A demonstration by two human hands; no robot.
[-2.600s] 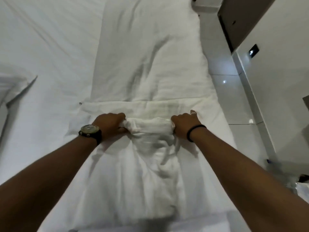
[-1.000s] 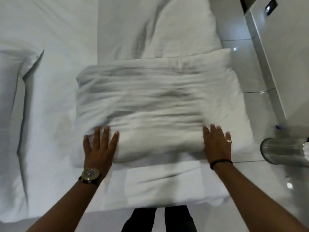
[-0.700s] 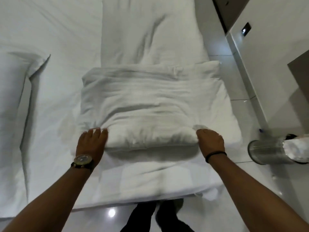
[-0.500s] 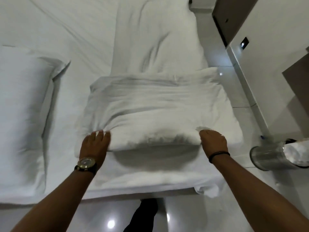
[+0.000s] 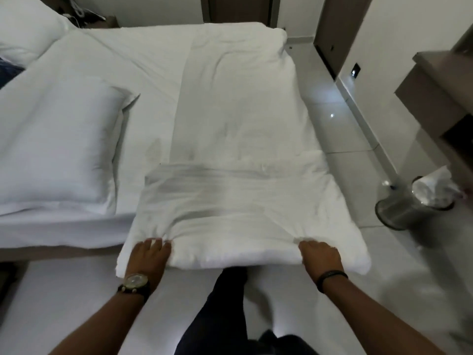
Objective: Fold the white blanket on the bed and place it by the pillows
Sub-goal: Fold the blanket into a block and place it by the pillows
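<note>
Blanket (image 5: 238, 211): white, folded into thick stack at lower centre of frame, near edge hanging off bed (image 5: 153, 73) edge; rest of it runs as a long strip up toward top centre.
Left hand (image 5: 148, 257): lower left of centre, fingers curled into near-left corner of folded stack, gripping the fabric; wristwatch (image 5: 135, 281) on wrist.
Right hand (image 5: 320, 257): lower right of centre, clenched on near-right part of stack edge, cloth bunched at knuckles; dark band (image 5: 331, 275) on wrist.
Pillows: one (image 5: 56, 144) at left of frame, just beside the stack, apart; another (image 5: 23, 29) at upper left corner.
Bin (image 5: 409, 208): metal, right of frame on tiled floor (image 5: 345, 160), white liner inside.
Legs (image 5: 225, 316): dark trousers, bottom centre, below stack edge.
</note>
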